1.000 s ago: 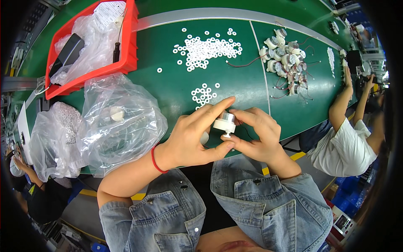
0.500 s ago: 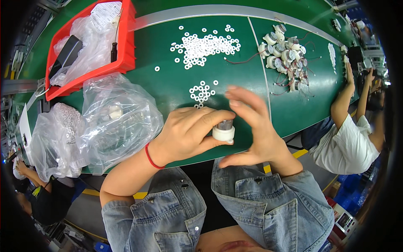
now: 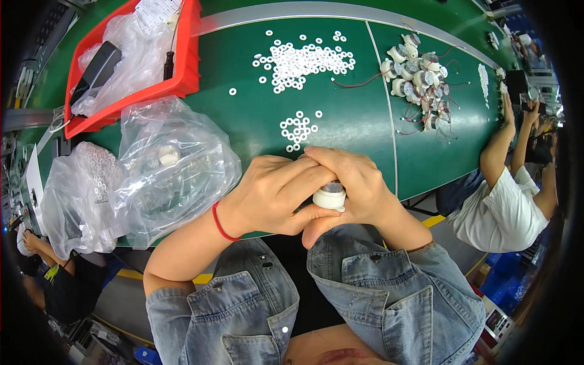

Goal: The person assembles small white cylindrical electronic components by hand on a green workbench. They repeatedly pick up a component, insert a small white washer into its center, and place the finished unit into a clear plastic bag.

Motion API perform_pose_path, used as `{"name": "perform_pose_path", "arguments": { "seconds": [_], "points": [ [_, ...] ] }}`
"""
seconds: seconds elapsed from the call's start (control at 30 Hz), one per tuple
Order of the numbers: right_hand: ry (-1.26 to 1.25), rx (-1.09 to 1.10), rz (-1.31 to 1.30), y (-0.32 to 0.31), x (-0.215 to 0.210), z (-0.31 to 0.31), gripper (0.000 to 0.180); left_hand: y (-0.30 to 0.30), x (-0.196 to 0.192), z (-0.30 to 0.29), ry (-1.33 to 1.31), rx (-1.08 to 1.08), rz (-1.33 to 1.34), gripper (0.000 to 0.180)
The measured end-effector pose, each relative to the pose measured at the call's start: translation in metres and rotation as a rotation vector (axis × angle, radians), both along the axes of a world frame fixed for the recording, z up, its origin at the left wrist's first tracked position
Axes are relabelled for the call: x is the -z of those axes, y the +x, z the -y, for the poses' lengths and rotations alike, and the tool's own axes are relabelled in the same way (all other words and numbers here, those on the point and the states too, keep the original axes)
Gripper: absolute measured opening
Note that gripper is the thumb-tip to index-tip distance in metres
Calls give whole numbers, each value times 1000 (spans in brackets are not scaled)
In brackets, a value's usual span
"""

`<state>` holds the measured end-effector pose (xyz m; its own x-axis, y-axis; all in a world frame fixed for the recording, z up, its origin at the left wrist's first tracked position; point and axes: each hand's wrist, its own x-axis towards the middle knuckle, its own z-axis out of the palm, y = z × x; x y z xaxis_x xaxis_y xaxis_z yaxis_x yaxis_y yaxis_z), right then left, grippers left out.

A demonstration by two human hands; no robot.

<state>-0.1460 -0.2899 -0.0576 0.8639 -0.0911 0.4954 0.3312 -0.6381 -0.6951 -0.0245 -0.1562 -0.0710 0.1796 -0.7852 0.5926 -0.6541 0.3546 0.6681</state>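
Note:
Between my two hands is a small motor (image 3: 329, 196) with a grey metal body and a white plastic base. My left hand (image 3: 277, 193), a red cord round its wrist, grips it with thumb and fingers from the left. Around its other side wraps my right hand (image 3: 360, 182), the fingers bent over the top and the thumb below. The hands cover much of the motor. Just beyond them on the green table (image 3: 243, 134) lies a small group of white rings (image 3: 298, 129). Farther back spreads a larger heap of white rings (image 3: 304, 62).
A pile of similar motors with wires (image 3: 420, 79) sits at the far right. On the left are a clear plastic bag (image 3: 182, 170), a bag of rings (image 3: 85, 194) and a red bin (image 3: 190, 61). Co-workers' arms (image 3: 496, 137) reach in at the right.
My right hand, spread apart from the motor before, has moved left and closed around it against my left hand. The motor stays in my left hand.

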Motion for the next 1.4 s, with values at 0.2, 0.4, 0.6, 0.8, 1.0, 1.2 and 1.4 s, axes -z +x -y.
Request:
{"name": "perform_pose_path", "arguments": {
  "seconds": [0.2,0.4,0.6,0.8,1.0,1.2,1.4],
  "points": [
    [26,28,0,-1,-2,-6,101,0,-5,-1,1,6,-35,33],
    [36,30,-48,-3,-7,-11,102,-1,-4,-1,-45,-44,11,35],
    [-45,-24,-2,5,-13,-4,106,4,-10,-3,-3,-99,166,38],
    [-180,36,-4,11,-14,4,119,8,-9,-1,74,-77,140,39],
    [-198,71,-75,7,-12,6,124,12,-16,-2,246,0,33,40],
    [-118,-68,-79,12,-10,13,118,6,-8,-1,211,-5,141,39],
    [-177,-35,-34,9,4,11,110,3,-3,0,202,18,137,42]
  ]
}}
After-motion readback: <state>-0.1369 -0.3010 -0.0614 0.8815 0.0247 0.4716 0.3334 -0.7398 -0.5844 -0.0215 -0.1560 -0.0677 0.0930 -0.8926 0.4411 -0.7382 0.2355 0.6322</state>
